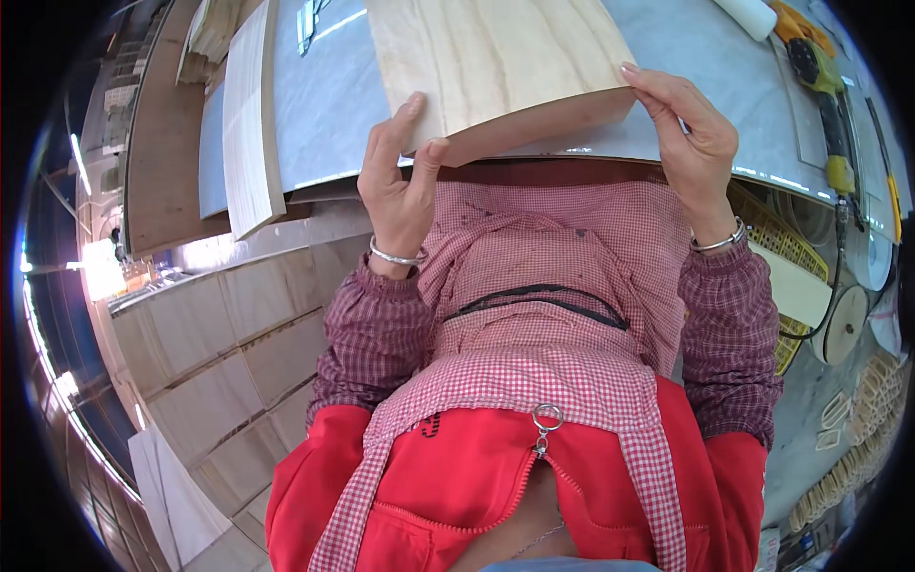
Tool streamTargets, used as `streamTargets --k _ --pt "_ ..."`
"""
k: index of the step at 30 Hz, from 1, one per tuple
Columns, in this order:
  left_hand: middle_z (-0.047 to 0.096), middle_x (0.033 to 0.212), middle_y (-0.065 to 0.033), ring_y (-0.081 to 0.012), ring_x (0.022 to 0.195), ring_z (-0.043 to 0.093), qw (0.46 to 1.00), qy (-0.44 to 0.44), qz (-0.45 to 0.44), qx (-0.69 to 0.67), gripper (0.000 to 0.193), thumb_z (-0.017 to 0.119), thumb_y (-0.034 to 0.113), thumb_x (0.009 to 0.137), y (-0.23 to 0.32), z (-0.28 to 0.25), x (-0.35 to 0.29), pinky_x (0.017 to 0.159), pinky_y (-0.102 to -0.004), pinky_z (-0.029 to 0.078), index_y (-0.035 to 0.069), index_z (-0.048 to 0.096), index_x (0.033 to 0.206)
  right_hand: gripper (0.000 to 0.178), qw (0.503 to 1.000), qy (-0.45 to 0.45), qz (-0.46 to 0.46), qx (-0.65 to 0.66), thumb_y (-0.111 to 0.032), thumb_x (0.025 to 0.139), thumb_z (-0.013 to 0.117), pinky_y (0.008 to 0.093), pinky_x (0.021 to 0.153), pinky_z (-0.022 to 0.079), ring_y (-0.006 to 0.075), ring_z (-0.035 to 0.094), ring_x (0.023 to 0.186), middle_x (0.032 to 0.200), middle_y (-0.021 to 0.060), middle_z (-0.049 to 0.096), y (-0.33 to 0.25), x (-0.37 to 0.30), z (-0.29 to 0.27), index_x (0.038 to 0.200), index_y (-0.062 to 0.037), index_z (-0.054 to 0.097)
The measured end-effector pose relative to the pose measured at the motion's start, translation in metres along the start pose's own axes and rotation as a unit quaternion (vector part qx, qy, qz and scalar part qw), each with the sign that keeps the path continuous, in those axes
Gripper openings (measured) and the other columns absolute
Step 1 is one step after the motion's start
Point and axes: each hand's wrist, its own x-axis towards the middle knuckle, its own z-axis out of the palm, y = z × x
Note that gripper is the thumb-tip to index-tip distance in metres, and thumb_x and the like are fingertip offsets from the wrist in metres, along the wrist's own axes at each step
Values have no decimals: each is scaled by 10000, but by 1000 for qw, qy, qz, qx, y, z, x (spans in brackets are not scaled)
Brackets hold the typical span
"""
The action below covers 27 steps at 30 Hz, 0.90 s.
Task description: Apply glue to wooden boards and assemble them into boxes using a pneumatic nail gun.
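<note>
A pale wooden board (505, 62) with wavy grain is tilted over the near edge of the blue-grey worktable (329, 105). Its near edge faces me and is raised off the tabletop. My left hand (400, 186) grips the near left corner, with the thumb and a finger showing at the edge. At the near right corner, the thumb and fingers of my right hand (691, 138) pinch the board. The board's far end runs out of the picture at the top, and its underside is hidden.
Another pale board (253, 124) lies at the table's left, sticking past the near edge. A green-and-black power tool (824, 81) with a cable is on the right. Yellow crates (786, 234) stand below it. Stacked wooden panels (238, 324) fill the lower left.
</note>
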Motion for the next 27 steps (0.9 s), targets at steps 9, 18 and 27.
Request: streamTargets --k 9,18,27 --pt "561 868 -39 -113 702 490 998 -26 55 -9 402 739 187 811 -13 -1 9 592 -216 414 56 643 1178 286 1000 7 6 -21 95 837 578 176 769 496 102 625 833 990 13 696 2 1 0 1033 -62 714" --pt "579 887 -55 -124 711 523 994 -37 104 -1 387 733 171 813 -16 0 12 612 -208 445 59 648 1174 288 1000 10 13 -15 93 828 588 171 764 492 95 622 821 981 13 699 2 2 -2 1029 -70 716" --pt "593 936 -80 -153 771 545 993 -47 85 63 400 735 200 809 -12 -3 8 676 -250 480 65 651 1177 297 1000 13 -1 -11 102 823 576 172 755 498 100 625 801 974 14 700 3 3 -2 1020 -70 717"
